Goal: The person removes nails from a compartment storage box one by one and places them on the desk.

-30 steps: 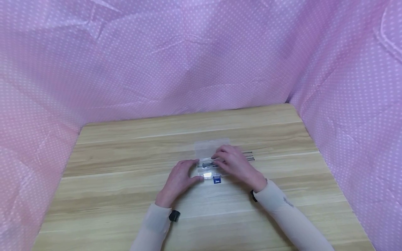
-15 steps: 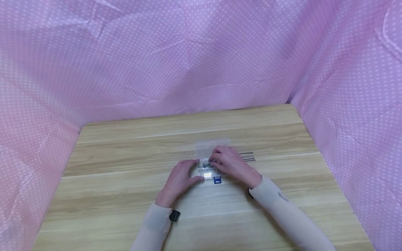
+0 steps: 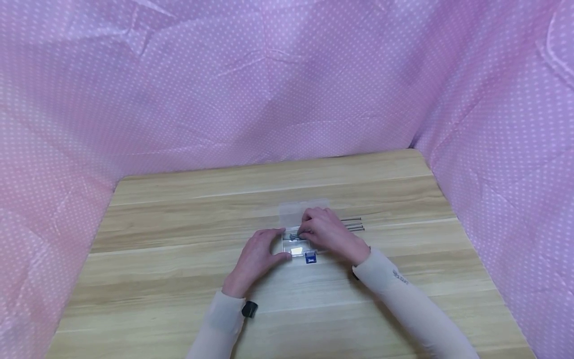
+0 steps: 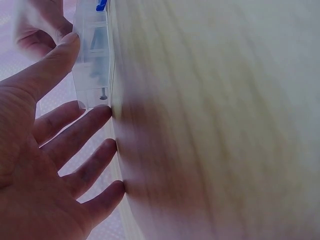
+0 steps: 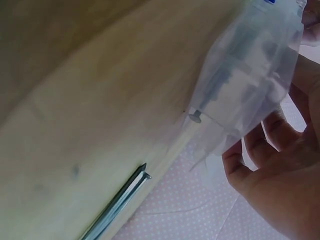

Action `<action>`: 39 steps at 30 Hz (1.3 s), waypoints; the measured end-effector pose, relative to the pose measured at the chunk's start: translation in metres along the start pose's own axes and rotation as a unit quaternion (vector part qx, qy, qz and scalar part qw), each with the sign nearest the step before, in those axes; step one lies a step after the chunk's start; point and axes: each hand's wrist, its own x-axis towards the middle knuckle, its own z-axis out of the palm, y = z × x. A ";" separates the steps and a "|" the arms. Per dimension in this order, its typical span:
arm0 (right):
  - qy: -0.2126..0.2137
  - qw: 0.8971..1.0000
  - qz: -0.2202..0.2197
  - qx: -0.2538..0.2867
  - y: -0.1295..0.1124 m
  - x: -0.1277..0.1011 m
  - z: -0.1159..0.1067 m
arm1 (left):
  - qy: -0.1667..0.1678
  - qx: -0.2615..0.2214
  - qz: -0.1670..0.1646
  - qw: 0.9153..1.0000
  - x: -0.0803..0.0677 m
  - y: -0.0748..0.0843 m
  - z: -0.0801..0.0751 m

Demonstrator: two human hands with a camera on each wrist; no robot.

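Covering the table (image 3: pixel 179 239) on three sides is a pink dotted cloth (image 3: pixel 224 85). Near the table's centre lies a clear box (image 3: pixel 299 234), lid open toward 12 o'clock. The left hand (image 3: pixel 257 257), fingers straight, steadies the box from 9 o'clock. The right hand (image 3: pixel 329 232), fingers curled, pinches a nail (image 3: pixel 293 235) over the box. Loose nails (image 3: pixel 354 224) lie at 3 o'clock of the box.

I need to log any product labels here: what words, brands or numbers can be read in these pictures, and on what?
No text is legible in any view.
Blue tag at the near edge of the clear plastic box: white marks, too small to read.
Right sleeve: small dark print, blurred.
White patch in the box: no visible writing.
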 end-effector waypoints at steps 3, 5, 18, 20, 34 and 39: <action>0.001 1.000 -0.009 -0.009 0.001 0.001 0.000 | 0.000 0.001 -0.001 1.000 0.000 0.000 0.000; 0.002 1.000 -0.015 -0.013 0.002 0.002 0.000 | 0.000 0.002 -0.001 1.000 0.000 0.000 0.000; -0.013 0.995 -0.073 -0.064 0.008 0.007 -0.001 | -0.001 0.004 -0.001 1.000 0.000 -0.001 0.001; -0.017 0.993 -0.084 -0.077 0.007 0.008 -0.001 | -0.001 0.004 0.001 1.000 0.000 0.000 0.001; -0.022 0.992 -0.098 -0.072 0.009 0.009 0.001 | -0.005 0.000 -0.005 1.000 0.000 0.000 0.000; -0.026 0.994 -0.097 -0.047 0.012 0.006 0.001 | -0.006 0.001 -0.003 1.000 0.001 -0.001 0.001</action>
